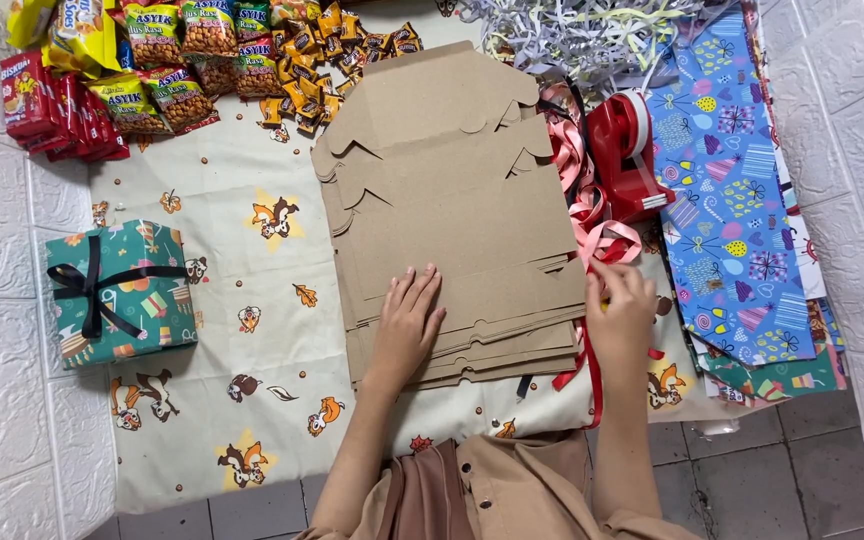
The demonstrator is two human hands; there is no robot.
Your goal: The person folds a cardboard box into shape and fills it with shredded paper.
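A stack of flat brown cardboard box blanks [452, 190] lies in the middle of a cream printed cloth [242, 260]. My left hand [407, 325] rests flat on the stack's near part, fingers together and slightly spread. My right hand [620, 310] is at the stack's right edge, fingers curled at the cardboard and a bit of pink ribbon [602, 240]; whether it grips anything is not clear. A red ribbon strand [592, 385] hangs down below that hand.
A green wrapped gift with a black ribbon [120, 292] sits at left. Snack packets [152, 60] and small orange sweets [317, 60] lie at the top left. A red tape dispenser [627, 150], shredded paper [582, 35] and blue patterned wrapping sheets [737, 200] are at right.
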